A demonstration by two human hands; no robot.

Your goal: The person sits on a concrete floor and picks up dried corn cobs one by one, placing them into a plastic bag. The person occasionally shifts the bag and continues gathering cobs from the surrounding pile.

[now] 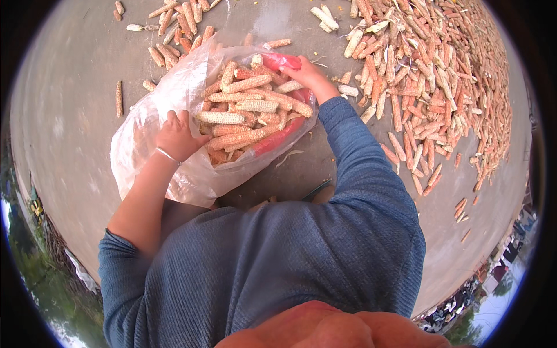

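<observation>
A translucent whitish plastic bag [143, 126] with a red inner band [278, 137] lies on its side before me, its mouth facing right. Shelled corn cobs [252, 104], pale tan to orange, fill the opening. At the left of the mouth, my left hand [179, 135] is on the film, fingers bent over it and thumb reaching toward the cobs; its fingertips are partly hidden. My right hand [308, 77] grips the red part of the rim at the far right of the mouth.
A large heap of corn cobs [435, 78] spreads over the concrete ground [69, 130] on the right. A smaller group of cobs [187, 21] lies beyond the bag, with single cobs scattered around. Plants [52, 282] border the ground at lower left.
</observation>
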